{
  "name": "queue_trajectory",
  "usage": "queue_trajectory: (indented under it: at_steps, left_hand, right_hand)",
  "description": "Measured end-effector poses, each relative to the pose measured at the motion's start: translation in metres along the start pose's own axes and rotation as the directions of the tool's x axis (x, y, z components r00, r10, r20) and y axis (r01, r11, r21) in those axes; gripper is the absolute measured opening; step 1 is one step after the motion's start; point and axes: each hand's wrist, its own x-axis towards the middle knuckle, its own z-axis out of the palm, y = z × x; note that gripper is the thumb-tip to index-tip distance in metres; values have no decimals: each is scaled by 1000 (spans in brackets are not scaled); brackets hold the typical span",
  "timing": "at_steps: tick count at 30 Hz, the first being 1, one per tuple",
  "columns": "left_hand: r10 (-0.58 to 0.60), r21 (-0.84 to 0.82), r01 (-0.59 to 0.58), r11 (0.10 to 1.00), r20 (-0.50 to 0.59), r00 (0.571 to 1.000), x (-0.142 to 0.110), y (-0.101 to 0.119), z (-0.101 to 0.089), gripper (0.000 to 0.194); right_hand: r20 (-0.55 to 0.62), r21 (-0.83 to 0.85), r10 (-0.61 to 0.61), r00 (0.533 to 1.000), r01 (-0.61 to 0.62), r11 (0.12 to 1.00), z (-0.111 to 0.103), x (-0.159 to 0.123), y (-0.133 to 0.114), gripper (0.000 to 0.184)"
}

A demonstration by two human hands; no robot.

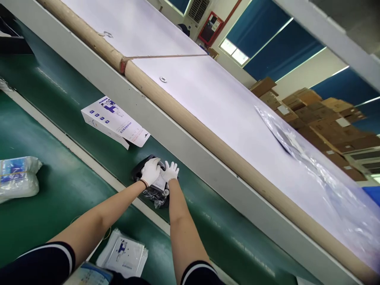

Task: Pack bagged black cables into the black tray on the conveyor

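The fingers of your left hand [151, 171] are curling over the top of the black bundle [156, 196], though whether they are truly grasping it you cannot tell from here; the fingers of your right hand [170, 171] are spreading loosely beside them, clenching nothing. As far as it shows, the pieces are already lying together in the bundle between your wrists, but they are sitting uncovered, and the white carton [118, 122] is lying apart with a flap hanging out; how much is left is staying unclear. Crinkled, glossy plastic is catching the light below a pale, flat-sided block [160, 183] and a white round-ended piece [166, 192]. All this is resting on a smooth green surface [219, 229], with printed bags [123, 253] stacking flat near you and a shiny wrapped pack [19, 180] bulging at far left, while beyond, a grained wooden rod [190, 120] is running along a matte grey rail [178, 138]
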Motion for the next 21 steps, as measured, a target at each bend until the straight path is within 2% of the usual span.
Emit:
queue_trajectory:
  at_steps: [3,5,6,8,10,12,13,15,17,19,21]
  left_hand:
    - [148,-84,-160,984,-135,980,-60,-4,-27,40]
    - [236,-108,-247,963,-102,966,-119,-27,-52,40]
    - [241,-96,-247,964,-63,968,-152,-44,-66,40]
    - [191,-36,-189,981,54,980,-219,-87,-91,39]
    - [95,30,-100,995,134,986,-281,-131,-113,38]
    - [34,49,-42,998,148,988,-331,-162,-130,36]
    - [15,55,-23,998,147,989,-350,-171,-138,35]
    - [2,59,-12,998,156,988,-374,-175,-148,35]
    - [18,56,-28,998,181,983,-381,-165,-151,35]
    - [59,33,-68,997,223,973,-375,-149,-150,37]
    - [115,-6,-118,993,253,961,-364,-132,-148,40]
  right_hand:
    - [37,21,32,999,-33,999,-16,-5,6,49]
    - [22,29,33,999,-34,999,-29,-21,18,55]
    - [-18,41,27,999,-26,999,-34,-38,27,57]
    - [-148,94,60,987,-46,995,-36,-90,45,60]
    - [-233,185,207,950,-166,969,-23,-164,59,61]
    - [-124,214,381,916,-351,912,2,-248,61,70]
    - [-47,177,447,894,-432,884,16,-287,57,78]
    - [78,70,536,841,-541,838,42,-351,46,97]
    - [159,45,583,797,-596,802,57,-387,37,101]
    - [228,114,590,775,-622,774,58,-396,39,80]
    - [262,181,576,775,-625,759,48,-390,50,48]
